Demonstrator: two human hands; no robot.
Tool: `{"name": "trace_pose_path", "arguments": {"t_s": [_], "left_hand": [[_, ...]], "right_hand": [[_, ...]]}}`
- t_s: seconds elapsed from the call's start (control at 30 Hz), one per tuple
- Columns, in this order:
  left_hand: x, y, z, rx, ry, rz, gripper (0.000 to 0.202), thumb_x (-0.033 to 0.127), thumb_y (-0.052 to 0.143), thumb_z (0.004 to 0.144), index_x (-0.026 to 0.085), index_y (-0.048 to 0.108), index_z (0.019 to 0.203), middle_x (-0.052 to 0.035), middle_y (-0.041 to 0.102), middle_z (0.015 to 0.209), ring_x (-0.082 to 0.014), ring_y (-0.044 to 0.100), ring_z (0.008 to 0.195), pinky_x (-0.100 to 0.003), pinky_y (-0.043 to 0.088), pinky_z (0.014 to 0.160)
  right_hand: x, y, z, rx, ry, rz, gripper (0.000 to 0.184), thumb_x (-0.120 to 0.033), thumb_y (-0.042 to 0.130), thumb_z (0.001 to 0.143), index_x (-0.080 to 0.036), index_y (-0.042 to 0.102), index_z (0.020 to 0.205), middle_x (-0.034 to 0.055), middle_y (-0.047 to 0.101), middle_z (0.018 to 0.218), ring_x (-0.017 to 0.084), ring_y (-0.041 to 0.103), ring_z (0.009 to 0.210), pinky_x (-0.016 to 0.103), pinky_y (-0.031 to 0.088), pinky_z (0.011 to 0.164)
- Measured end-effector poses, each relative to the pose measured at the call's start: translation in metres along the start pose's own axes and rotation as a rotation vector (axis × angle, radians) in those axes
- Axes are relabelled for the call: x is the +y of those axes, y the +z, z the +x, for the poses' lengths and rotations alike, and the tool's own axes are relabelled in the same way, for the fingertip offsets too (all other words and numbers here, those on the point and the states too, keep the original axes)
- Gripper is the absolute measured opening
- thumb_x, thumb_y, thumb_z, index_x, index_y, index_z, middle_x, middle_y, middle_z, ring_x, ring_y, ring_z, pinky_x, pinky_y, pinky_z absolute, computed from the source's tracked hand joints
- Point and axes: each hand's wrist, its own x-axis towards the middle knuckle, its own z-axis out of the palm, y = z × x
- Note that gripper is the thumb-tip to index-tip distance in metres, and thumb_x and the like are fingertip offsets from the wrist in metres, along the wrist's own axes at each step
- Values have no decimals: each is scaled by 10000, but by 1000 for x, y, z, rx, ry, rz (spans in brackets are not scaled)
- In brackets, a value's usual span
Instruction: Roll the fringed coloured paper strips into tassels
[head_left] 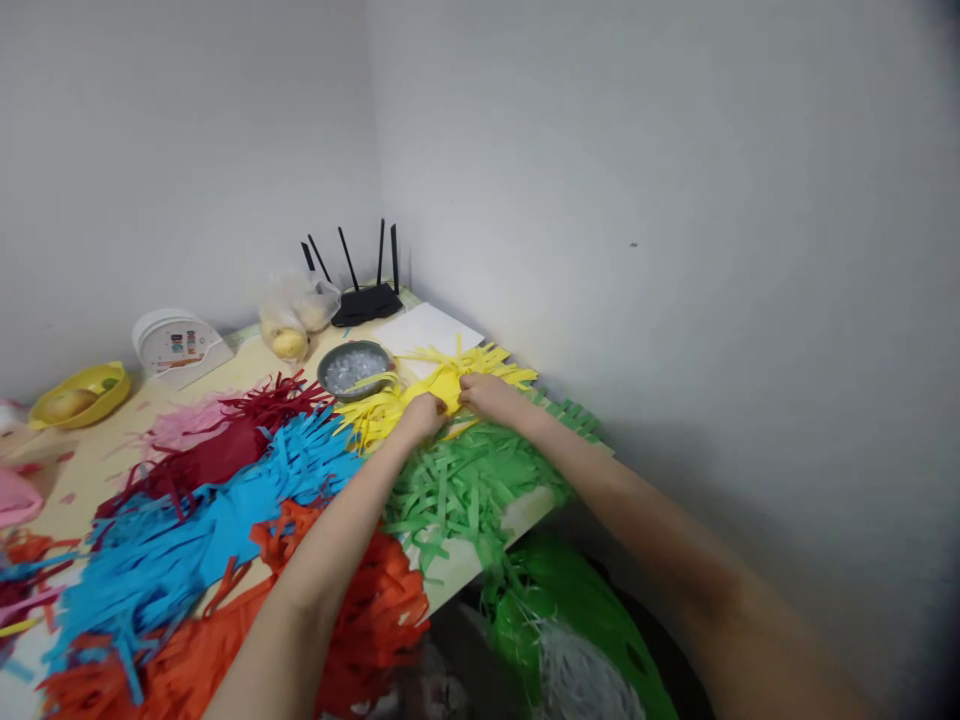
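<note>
Yellow fringed paper point(448, 384) lies near the far right edge of the table point(244, 365), between both hands and above the green fringed paper point(454, 495). From the head view, my only feed, I see the right hand point(486, 395) with its fingertips brought together on the middle of the yellow sheet. The left hand point(425, 414) sits just beside it at the near edge, but its own back covers most of the fingers, so I cannot tell whether they pinch anything.

My left forearm hides part of the orange-red fringed paper point(382, 595), which runs off the bottom of the frame. Blue fringed paper point(236, 510) partly covers a dark red sheet point(225, 452). A grey bowl point(352, 397) holds clear bits I cannot identify. Below the table edge, a green bag point(600, 610) is cut off, and the dark shapes around it stay unclear. A pink object point(15, 498) is cropped at left.
</note>
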Motion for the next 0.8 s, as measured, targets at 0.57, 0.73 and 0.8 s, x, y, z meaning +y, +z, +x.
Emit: {"name": "trace_pose_path", "arguments": {"t_s": [0.57, 0.73, 0.8], "left_hand": [[0, -7, 1, 48, -50, -118, 290, 340, 606, 905, 136, 637, 1108, -85, 665, 1109, -203, 644, 980, -385, 539, 874], [2, -1, 5, 165, -126, -91, 359, 352, 574, 926, 162, 563, 1231, -100, 592, 1233, -215, 614, 1048, -430, 544, 880], [2, 0, 6, 232, -151, -85, 323, 340, 570, 929, 154, 587, 1192, -101, 611, 1199, -211, 620, 1033, -422, 538, 882]], "right_hand": [[3, -5, 29, -77, 40, 5, 345, -343, 571, 947, -138, 580, 1224, 94, 595, 1230, 209, 623, 1032, 418, 533, 884], [-2, -21, 24, -92, 5, -79, 308, -337, 595, 933, -158, 603, 1183, 90, 616, 1205, 213, 623, 1035, 428, 534, 882], [-8, -29, 14, -44, -6, -108, 284, -328, 592, 935, -157, 612, 1162, 86, 626, 1189, 214, 618, 1052, 439, 521, 907]]}}
